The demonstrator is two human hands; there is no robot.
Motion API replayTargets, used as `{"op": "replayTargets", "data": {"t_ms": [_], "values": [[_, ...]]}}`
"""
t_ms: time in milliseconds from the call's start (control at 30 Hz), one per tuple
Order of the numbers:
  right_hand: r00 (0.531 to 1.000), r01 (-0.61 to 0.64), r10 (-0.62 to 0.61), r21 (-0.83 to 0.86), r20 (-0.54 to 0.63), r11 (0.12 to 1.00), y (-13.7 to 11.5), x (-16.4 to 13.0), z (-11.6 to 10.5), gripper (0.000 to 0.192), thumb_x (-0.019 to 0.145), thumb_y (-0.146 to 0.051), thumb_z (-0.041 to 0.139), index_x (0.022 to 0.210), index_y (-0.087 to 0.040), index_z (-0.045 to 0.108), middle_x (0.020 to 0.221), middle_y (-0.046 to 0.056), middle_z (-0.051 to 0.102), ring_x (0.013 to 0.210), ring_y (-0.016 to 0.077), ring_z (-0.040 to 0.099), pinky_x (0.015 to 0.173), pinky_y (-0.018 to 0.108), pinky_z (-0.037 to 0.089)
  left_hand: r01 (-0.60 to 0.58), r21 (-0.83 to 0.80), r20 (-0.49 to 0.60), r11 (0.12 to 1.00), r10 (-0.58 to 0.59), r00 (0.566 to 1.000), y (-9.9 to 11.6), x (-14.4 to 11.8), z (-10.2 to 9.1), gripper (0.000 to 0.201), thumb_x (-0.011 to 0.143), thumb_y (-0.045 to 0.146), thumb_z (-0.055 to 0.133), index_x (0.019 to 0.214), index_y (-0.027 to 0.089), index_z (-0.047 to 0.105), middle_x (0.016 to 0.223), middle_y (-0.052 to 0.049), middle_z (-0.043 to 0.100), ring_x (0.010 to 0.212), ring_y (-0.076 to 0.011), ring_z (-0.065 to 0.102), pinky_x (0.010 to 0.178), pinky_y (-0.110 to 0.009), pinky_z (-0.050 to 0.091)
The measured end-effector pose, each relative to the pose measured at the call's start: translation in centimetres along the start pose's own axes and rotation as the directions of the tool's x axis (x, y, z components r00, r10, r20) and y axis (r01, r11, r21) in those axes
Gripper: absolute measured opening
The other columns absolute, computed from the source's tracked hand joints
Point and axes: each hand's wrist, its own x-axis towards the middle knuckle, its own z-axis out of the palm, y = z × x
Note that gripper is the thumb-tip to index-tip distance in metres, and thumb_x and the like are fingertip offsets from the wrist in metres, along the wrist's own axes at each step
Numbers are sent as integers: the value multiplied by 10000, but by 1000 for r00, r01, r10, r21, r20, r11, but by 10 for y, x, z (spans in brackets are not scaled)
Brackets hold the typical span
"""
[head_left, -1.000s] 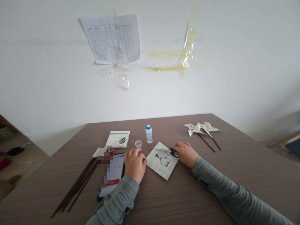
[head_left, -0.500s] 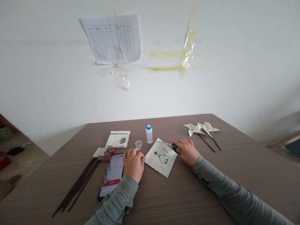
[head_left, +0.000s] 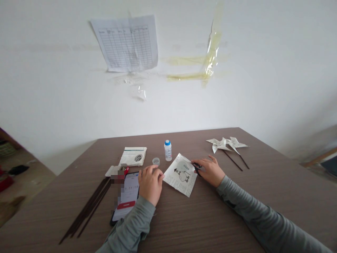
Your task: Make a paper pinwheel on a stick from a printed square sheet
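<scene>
A square of printed paper (head_left: 181,177) with a cartoon figure is tilted up between my hands, over the table. My left hand (head_left: 151,184) pinches its left corner between thumb and fingers. In my right hand (head_left: 210,171) is a pair of scissors (head_left: 197,168) with black handles, at the paper's right corner. The blades are mostly hidden, apparently at or behind the paper's upper right edge. Just beyond the paper stands a white glue bottle (head_left: 167,151) with a blue cap. Near my left fingers sits a small clear plastic cup (head_left: 156,161).
Two paper pinwheels (head_left: 221,144) on dark sticks lie at the back right. To the left are a stack of paper squares (head_left: 133,156), a small red and white box (head_left: 116,171), dark thin sticks (head_left: 86,207) and a phone (head_left: 129,193). A white wall (head_left: 184,109) rises behind the table.
The scissors have shifted at the paper's right edge, and their blades show less now. The paper has tilted slightly, its top corner higher. My left hand has barely moved.
</scene>
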Motion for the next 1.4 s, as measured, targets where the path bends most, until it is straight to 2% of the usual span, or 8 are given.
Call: {"op": "replayTargets", "data": {"t_ms": [267,633,833,1000,1100,1200,1300,1400], "values": [[999,-40,43,99,-21,994,3,2,5,542,990,-143,733,1431,-339,982,1348,94,1033,1315,423,988,1519,801,495,1,-18,-24,1000,-1,1000,-2,2,3,317,1197,172,741,1123,334,1004,1525,-130,926,1498,-420,817,1366,-681,595],[998,-58,54,139,30,989,-1,4,3,531,984,-138,752,1411,-335,998,1375,80,1029,1306,402,999,1563,839,431,-3,-66,-66,998,-1,998,-3,3,6,212,1157,196,820,1082,314,979,1423,-117,941,1405,-388,850,1289,-584,630],[997,-73,74,169,4,983,2,6,-2,537,967,-162,754,1416,-334,992,1286,74,1041,1177,386,1010,1545,839,437,2,-97,-119,995,-14,993,-6,3,8,180,1145,232,822,1270,256,949,1352,-153,954,1318,-405,891,1181,-548,700],[993,-91,104,197,-54,976,10,9,-6,546,943,-163,774,1415,-328,993,1270,76,1035,1177,375,1000,1507,819,495,5,-299,-82,954,-31,996,1,2,6,151,1096,216,815,1123,261,957,1225,-129,972,1225,-383,916,1165,-567,749],[989,-92,115,230,-90,969,15,10,-8,497,952,-215,804,1393,-321,1007,1178,69,1028,1072,364,989,1468,827,536,123,-530,50,839,-114,992,16,2,5,134,1058,207,856,1137,230,961,1186,-110,973,1009,-299,920,993,-483,810],[984,-86,127,292,-126,952,17,12,-12,441,960,-280,828,1359,-312,1013,1100,65,1014,1040,369,974,1444,849,550,397,-714,313,577,-244,918,34,3,4,162,1043,200,917,1202,189,946,1141,-105,969,851,-248,899,636,-335,748],[979,-82,142,352,-148,932,17,13,-15,405,953,-330,849,1322,-302,1014,1096,79,1014,1068,389,966,1440,860,548,528,-792,455,307,-281,845,49,5,3,237,967,159,1045,1170,173,924,1101,-97,959,855,-223,923,574,-243,700],[975,-85,158,393,-155,915,17,13,-17,410,934,-357,856,1304,-283,1017,1097,98,1013,1077,403,957,1450,864,533,562,-808,509,178,-269,818,59,7,2,276,913,159,1135,1035,171,888,1040,-93,952,845,-220,936,576,-213,696]]}}
